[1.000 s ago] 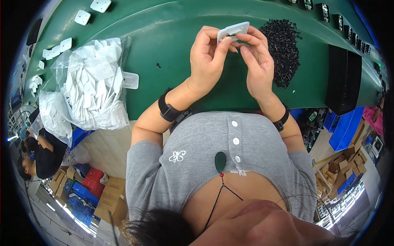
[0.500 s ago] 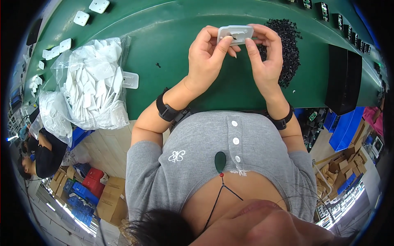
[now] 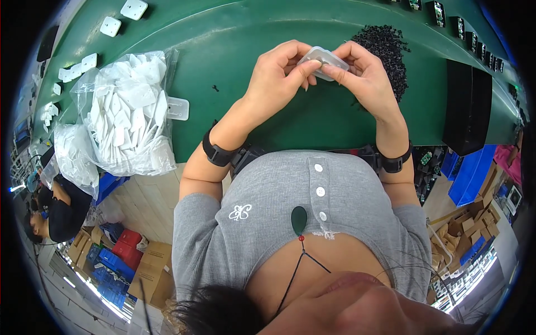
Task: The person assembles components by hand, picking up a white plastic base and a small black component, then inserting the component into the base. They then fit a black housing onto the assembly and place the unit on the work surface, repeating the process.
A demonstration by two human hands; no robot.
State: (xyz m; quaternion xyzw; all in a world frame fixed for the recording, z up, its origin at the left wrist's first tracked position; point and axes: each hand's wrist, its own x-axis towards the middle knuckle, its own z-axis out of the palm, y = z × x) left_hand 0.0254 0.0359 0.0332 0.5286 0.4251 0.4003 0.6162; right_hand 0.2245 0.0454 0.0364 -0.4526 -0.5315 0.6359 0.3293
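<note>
Between both hands, above the green table, is a white plastic cover with rounded corners, tilted. My left hand is closed on its left side, the thumb lying on the cover's face. My right hand grips the right side, and its thumb presses near the cover's middle. Whatever lies under the thumb tips is hidden. Just beyond my right hand spreads a heap of small black plastic parts. One loose black part lies on the table left of my left hand.
An open clear bag of white plastic covers fills the table's left side; one more cover sticks out beside it. A black box stands at the right. Circuit-board units line the far right. A person is at the left.
My right hand has swung lower and inward, its thumb now on the cover's middle. The cover has turned and dropped slightly. My left hand has shifted a little to the left.
</note>
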